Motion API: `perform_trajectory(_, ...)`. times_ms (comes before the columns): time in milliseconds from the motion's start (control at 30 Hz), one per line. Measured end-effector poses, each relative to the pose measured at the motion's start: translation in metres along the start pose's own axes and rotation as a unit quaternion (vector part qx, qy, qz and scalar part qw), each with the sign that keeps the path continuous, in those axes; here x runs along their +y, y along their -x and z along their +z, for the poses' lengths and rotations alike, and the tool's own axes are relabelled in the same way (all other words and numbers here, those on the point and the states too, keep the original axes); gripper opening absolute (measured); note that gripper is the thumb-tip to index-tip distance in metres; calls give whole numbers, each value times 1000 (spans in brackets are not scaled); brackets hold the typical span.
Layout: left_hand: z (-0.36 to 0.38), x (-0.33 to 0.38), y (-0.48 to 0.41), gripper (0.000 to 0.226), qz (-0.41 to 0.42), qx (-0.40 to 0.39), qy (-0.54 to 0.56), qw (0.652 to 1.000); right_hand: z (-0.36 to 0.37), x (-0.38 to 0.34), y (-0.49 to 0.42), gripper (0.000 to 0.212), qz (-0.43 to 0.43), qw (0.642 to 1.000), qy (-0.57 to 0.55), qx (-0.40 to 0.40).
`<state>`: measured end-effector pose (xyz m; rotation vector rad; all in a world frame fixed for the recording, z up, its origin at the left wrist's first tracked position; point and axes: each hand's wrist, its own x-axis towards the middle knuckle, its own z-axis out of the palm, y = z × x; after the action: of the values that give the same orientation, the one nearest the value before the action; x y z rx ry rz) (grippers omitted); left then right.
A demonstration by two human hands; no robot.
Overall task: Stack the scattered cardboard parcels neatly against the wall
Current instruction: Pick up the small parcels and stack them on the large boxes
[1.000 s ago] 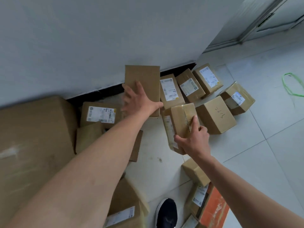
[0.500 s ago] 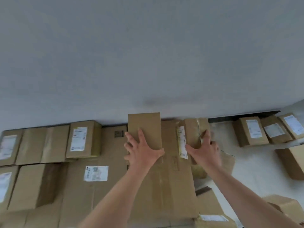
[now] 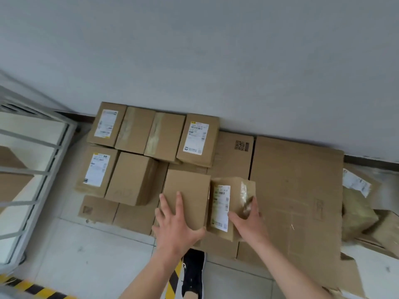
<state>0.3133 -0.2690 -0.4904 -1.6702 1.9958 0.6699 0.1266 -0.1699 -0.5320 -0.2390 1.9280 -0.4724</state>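
My left hand (image 3: 176,227) grips the near end of a plain brown parcel (image 3: 187,190), fingers spread over its top. My right hand (image 3: 248,221) holds a smaller parcel with a white label (image 3: 228,201) just to the right of it. Both parcels are over a large flat carton (image 3: 295,190) that lies against the grey wall (image 3: 194,61). Several stacked parcels (image 3: 151,134) stand in rows along the wall to the left, some with white shipping labels.
A white metal rack (image 3: 32,169) stands at the left. Crumpled parcels (image 3: 358,206) lie at the far right by the wall. My black shoe (image 3: 193,272) is on the tiled floor beside yellow-black hazard tape (image 3: 172,279).
I lifted both parcels from the scattered group on the floor and carried them left to the stack by the wall. They are now lower and nearer me, over the large carton.
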Motion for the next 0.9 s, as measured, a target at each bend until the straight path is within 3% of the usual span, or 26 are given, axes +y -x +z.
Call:
perform_trajectory(333,-1,-81,-82,125,-13,40,-1,999,100,-33,-43,91,-45,991,-103,-66)
perform_trajectory(533,11,-98,-122,121,18,53,37,998,117,-39,-83,55,-99,985,-128,-63)
perform_trajectory(767,27,-102,-151,113,21,10,10,1000,139,-41,-93,49,-141,979,-144,-17)
perform_trajectory(900,30,-99,-157,110,18,-6,-18,1000,135,-36,-94,55,-156,981,-111,-31)
